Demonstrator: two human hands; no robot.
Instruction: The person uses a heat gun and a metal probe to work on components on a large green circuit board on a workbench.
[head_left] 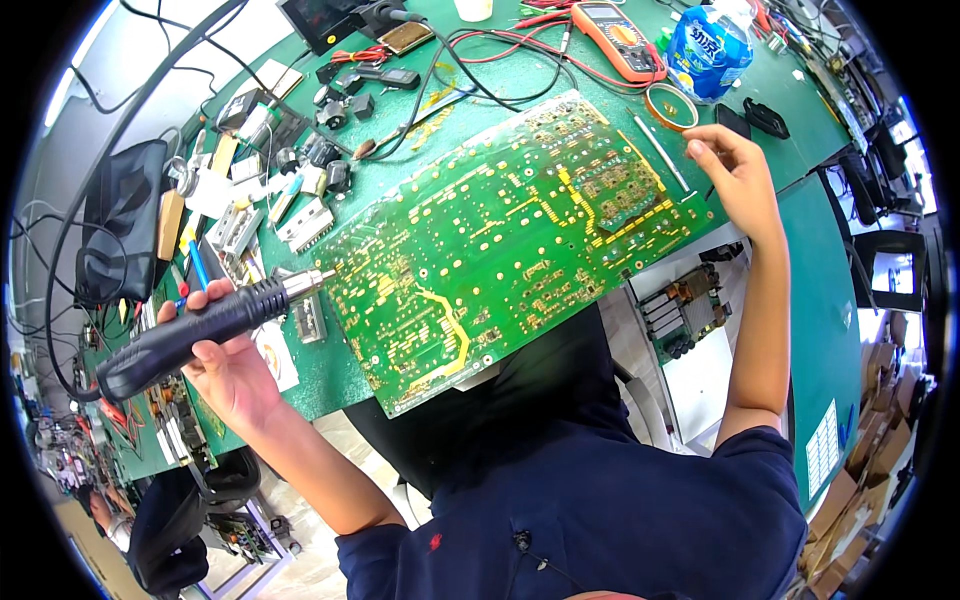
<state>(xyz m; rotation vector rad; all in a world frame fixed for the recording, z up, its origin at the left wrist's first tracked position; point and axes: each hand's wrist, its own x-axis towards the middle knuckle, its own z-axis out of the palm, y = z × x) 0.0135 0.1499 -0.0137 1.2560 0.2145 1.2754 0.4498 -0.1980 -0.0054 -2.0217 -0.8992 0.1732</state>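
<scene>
My left hand [222,365] grips a black corded soldering tool [190,340], its metal tip at the left edge of a large green circuit board [500,245]. That board lies angled across the green bench [420,150], over its near edge. At the board's upper right, my right hand [738,175] has its thumb and forefinger drawn together beside a round spool [668,106]; whatever they hold is too small to make out. A slim silver rod [660,152] lies just left of that hand.
An orange multimeter [618,45], blue bottle [706,56], black cases [766,120] and cables sit at the back. Loose components [235,230] crowd the left. Another board [680,315] is below the bench edge. Cardboard [870,450] stands at right, a person's hand [105,510] at lower left.
</scene>
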